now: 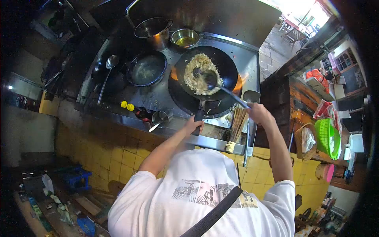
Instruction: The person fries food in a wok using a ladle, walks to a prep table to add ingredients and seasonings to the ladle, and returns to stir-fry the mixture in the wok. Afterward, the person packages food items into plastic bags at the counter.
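Note:
A black wok (pixel 228 60) sits over the burner, with orange flame showing at both sides. Inside it lies a heap of pale fried rice or noodles (pixel 200 62); which of the two I cannot tell. My left hand (pixel 193 125) is closed around the wok handle (pixel 200 111) at the near side. In my right hand (pixel 260 114) is the shaft of a ladle (pixel 233 96), whose dark bowl rests in the food at the wok's middle. A wok spatula (pixel 251 96) leans beside my right hand, close to a bundle of thin sticks (pixel 238 123).
Behind the wok stand a steel bowl of yellowish liquid (pixel 185 38) and a tall pot (pixel 157 38). To the left are a dark round pan (pixel 147 69), a long spoon (pixel 106 77), yellow-capped bottles (pixel 128 106) and a metal cup (pixel 160 117). A green basket (pixel 326 136) stands at right.

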The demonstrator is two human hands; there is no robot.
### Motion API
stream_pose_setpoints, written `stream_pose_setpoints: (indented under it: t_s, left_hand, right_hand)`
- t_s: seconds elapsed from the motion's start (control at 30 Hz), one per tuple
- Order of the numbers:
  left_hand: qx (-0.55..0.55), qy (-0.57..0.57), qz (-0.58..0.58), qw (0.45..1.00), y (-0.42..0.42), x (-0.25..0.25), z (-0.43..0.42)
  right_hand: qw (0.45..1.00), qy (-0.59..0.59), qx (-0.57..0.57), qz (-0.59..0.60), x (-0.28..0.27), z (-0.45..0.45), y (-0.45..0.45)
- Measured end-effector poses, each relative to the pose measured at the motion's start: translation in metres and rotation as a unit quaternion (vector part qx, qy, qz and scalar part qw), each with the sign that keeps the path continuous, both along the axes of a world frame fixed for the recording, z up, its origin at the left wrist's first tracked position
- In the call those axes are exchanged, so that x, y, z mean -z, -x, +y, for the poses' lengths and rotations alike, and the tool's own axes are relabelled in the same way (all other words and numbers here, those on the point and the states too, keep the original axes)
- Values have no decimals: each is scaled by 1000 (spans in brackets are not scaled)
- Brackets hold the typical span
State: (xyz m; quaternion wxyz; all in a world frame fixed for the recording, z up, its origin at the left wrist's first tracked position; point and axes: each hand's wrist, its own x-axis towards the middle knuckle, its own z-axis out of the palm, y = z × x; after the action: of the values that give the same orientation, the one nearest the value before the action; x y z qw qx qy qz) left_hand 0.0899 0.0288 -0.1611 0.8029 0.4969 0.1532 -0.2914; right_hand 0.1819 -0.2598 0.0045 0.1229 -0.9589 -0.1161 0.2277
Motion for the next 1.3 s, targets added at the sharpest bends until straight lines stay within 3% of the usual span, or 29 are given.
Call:
stream_pose_setpoints:
  t_s: [0.03,0.1,0.13,0.2,0.23,0.33,0.37,0.4,0.47,0.5,0.53,0.6,0.63,0.67,0.7,0.73,0.77,0.83,0.87,0.93,1.0,1.03,1.1,1.17,1.23,1.3]
  left_hand:
    - [5,6,-8,1000,1,-1,1]
    - [15,-1,-2,1000,-4,-6,6]
    - [18,-10,13,1000,-6,-13,5]
    - [12,-7,35,999,-4,-11,0]
    - [6,-1,39,999,-5,-7,0]
    - [9,16,46,999,-10,-3,4]
    - [15,25,48,998,-11,-3,4]
    - [27,14,77,997,-9,1,4]
    - [52,-9,119,992,-22,7,2]
    - [12,-16,133,991,-24,1,-7]
    - [-29,-24,150,988,-17,-14,-18]
    - [-104,16,184,977,3,-77,-45]
    - [-134,67,198,969,14,-129,-58]
    - [-92,174,204,959,22,-170,-56]
    - [-50,281,206,936,26,-205,-52]
    - [-29,238,214,947,28,-226,-50]
    - [-22,272,229,935,25,-219,-44]
    - [-7,336,255,907,14,-177,-27]
    - [8,314,181,932,11,-138,-17]
    - [-20,162,106,981,29,-84,-13]
    - [70,-35,-72,994,57,-103,-29]
    - [102,-48,-47,992,67,-125,-37]
    - [51,117,199,972,72,-184,-49]
    - [16,166,233,958,51,-154,-37]
    - [-27,173,173,969,27,-92,-18]
    - [-52,66,138,987,30,-105,-23]
  right_hand:
    - [998,12,60,20,-26,12,0]
    - [995,31,75,-55,20,30,-7]
    - [960,-37,-10,-278,93,27,2]
    - [990,-3,1,-140,121,53,5]
    - [997,-42,-2,-63,127,55,-5]
    - [988,-15,86,125,-22,20,-18]
    - [994,11,63,84,-28,11,-23]
    - [997,49,-14,-53,40,-4,-32]
    - [953,102,-83,-274,118,4,-14]
    - [985,28,-32,-167,105,32,2]
    - [996,-37,36,-67,87,63,19]
    - [987,-151,-22,-59,53,33,39]
    - [993,-111,-23,-12,0,22,49]
    - [999,34,-21,15,-57,24,59]
    - [993,85,-52,-57,-70,13,72]
    - [987,133,-77,-55,-70,10,79]
    - [976,183,-104,-54,-70,6,83]
    - [979,129,-130,-88,-65,-3,92]
    - [979,101,-142,-110,-62,-7,93]
    - [980,109,-144,-83,-60,-8,96]
    - [977,110,-156,-97,-48,-12,95]
    - [973,134,-154,-105,-39,-13,99]
    - [982,95,-133,-93,-58,0,105]
    - [989,49,-98,-98,-52,1,110]
    - [994,52,-62,-74,-50,1,109]
    - [996,59,-31,-61,-46,1,99]
